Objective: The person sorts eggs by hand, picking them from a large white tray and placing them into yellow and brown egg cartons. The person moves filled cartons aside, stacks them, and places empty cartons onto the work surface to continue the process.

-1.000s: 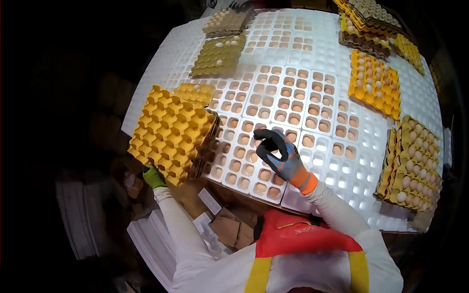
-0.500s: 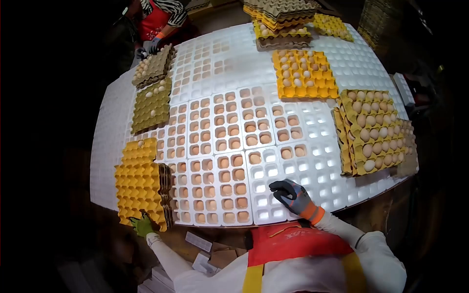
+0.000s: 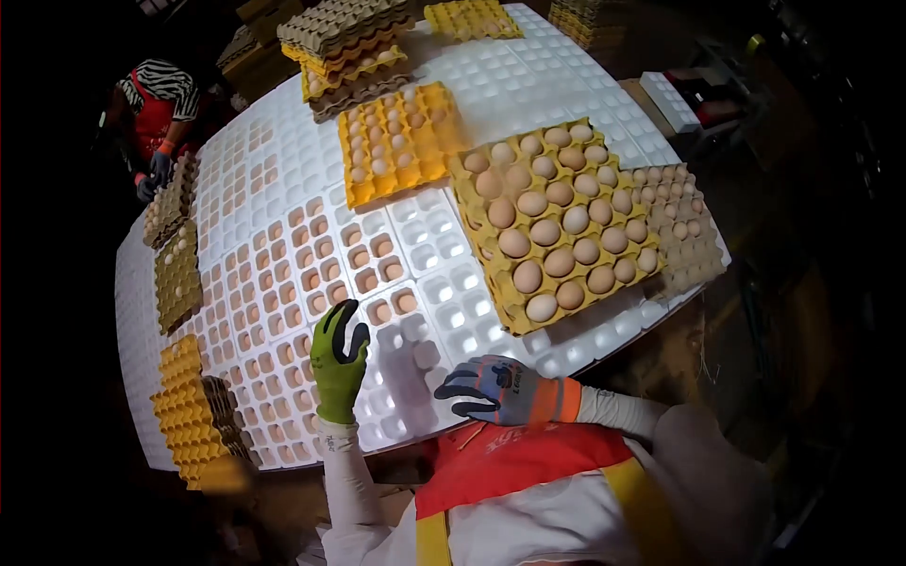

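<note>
My left hand [image 3: 338,373], in a green glove with black fingertips, is raised over the white egg cartons. Its fingers are curved, with the thumb held apart and nothing between them. My right hand [image 3: 500,389], gloved in grey with an orange cuff, hovers low near the front edge, fingers loosely stretched and holding nothing visible. Between and beyond the hands lie white cartons [image 3: 427,275] with square cells; those to the left hold brown eggs [image 3: 318,304]. Just beyond my right hand stands a stack of yellow egg trays [image 3: 514,318], its top tray full of eggs.
Emptied yellow trays [image 3: 179,415] are stacked at the front left, with an olive tray [image 3: 176,292] behind. An orange-yellow tray [image 3: 363,194] of eggs lies mid-table; a tall tray stack [image 3: 344,33] stands farther back. A co-worker in a red apron [image 3: 151,127] handles trays at far left.
My left hand has left the yellow tray stack at the left and swung right over the cartons. My view has turned right. My right hand stays near the front edge, its fingers more extended.
</note>
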`<state>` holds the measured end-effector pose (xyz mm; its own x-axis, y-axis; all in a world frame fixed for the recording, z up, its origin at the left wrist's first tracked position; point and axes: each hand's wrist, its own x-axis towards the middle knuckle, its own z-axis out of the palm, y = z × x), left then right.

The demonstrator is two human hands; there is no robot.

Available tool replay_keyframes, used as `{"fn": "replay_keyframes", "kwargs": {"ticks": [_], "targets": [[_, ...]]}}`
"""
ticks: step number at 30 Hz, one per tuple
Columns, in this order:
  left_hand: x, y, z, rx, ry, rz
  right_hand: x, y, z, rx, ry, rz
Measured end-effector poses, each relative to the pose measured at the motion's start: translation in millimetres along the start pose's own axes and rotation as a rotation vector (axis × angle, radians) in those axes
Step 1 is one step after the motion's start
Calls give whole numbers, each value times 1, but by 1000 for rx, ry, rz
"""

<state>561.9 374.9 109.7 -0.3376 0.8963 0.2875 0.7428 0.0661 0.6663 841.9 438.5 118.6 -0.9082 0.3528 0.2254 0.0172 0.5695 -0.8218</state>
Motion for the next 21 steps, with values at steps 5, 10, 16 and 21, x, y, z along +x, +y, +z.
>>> {"fn": "replay_keyframes", "kwargs": {"ticks": [5,10,16,21], "targets": [[20,158,110,-168,-210,166,-106,11,-156,-326,371,187],[11,208,136,348,-287,224,-110,34,-212,-826,165,335],[-6,218,151,481,-363,106,-93,61,-211,-725,-86,222],[1,202,142,196,-266,76,-110,68,-221,241,327,201]]}}
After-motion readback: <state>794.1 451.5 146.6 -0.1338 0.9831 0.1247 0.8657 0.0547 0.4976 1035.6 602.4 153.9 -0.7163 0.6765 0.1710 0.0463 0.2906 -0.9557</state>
